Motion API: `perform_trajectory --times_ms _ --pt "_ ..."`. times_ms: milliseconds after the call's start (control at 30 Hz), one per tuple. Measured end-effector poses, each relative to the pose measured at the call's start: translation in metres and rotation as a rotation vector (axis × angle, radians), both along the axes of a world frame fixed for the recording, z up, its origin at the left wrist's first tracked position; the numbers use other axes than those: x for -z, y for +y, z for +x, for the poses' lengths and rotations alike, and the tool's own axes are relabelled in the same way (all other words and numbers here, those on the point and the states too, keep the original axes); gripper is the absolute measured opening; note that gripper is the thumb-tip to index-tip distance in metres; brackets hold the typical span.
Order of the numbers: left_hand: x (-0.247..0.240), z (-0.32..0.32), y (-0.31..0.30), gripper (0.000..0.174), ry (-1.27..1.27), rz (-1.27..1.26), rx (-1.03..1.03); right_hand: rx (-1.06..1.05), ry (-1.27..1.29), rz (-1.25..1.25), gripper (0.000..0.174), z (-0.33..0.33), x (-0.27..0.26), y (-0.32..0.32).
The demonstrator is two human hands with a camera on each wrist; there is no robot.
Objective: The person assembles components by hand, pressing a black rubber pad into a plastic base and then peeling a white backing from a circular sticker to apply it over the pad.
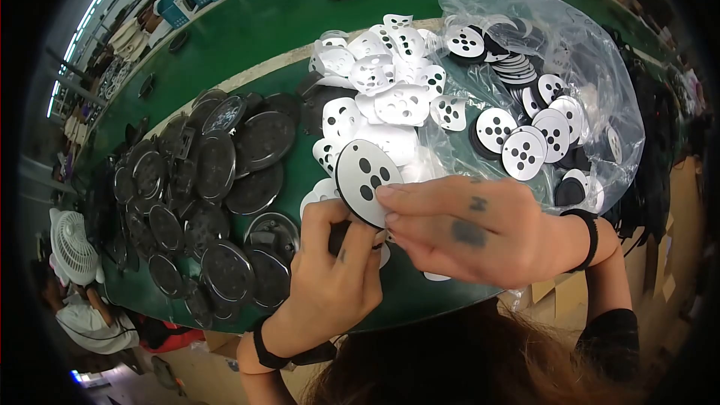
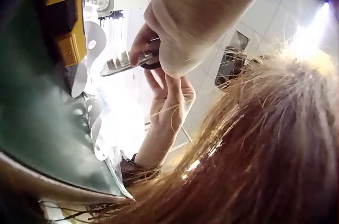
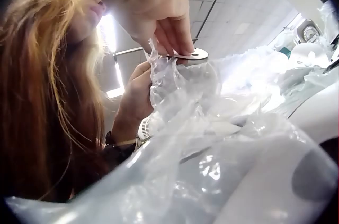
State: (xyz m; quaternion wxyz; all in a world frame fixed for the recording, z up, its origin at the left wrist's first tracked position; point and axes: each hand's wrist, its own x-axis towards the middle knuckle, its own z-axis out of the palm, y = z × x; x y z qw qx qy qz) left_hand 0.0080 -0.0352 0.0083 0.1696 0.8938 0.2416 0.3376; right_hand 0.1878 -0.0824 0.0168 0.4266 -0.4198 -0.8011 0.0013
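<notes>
A round disc (image 1: 364,169) with a white face, several dark round holes and a black rim stands tilted between the two hands, over the near edge of the white pile. My left hand (image 1: 326,262) grips it from below and behind, the fingers curled at its lower edge. At the lower right rim, the right hand (image 1: 472,229) pinches it with thumb and fingertips. In the left wrist view the dark underside of the disc (image 2: 122,67) shows short raised tabs. From the right wrist, the edge of the disc (image 3: 190,55) appears beneath the fingers, partly behind crumpled clear plastic.
Dark glossy round covers (image 1: 217,165) lie heaped on the left. Curled white perforated sheets (image 1: 401,105) are piled behind the hands. At right, a clear plastic bag (image 1: 600,52) spreads around stacked white-faced discs (image 1: 523,154). A white fan (image 1: 75,247) and another person are off to the left.
</notes>
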Motion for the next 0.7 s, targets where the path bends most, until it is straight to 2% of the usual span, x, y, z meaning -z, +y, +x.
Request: perform_trajectory --times_ms 100,200,267,700 --pt "0.0 0.001 -0.002 0.013 0.0 0.051 -0.017 0.043 -0.095 0.125 0.019 -0.002 0.004 -0.001" --pt "0.0 0.0 0.001 0.012 0.013 0.026 0.004 0.054 -0.049 0.07 0.019 -0.001 0.001 -0.001" --pt "0.0 -0.002 0.005 0.012 -0.042 -0.037 0.059 -0.065 0.097 -0.058 0.017 0.004 -0.005 0.003" --pt "-0.006 -0.002 0.004 0.014 -0.034 -0.077 0.073 -0.122 0.156 -0.084 0.017 0.005 -0.008 0.007"
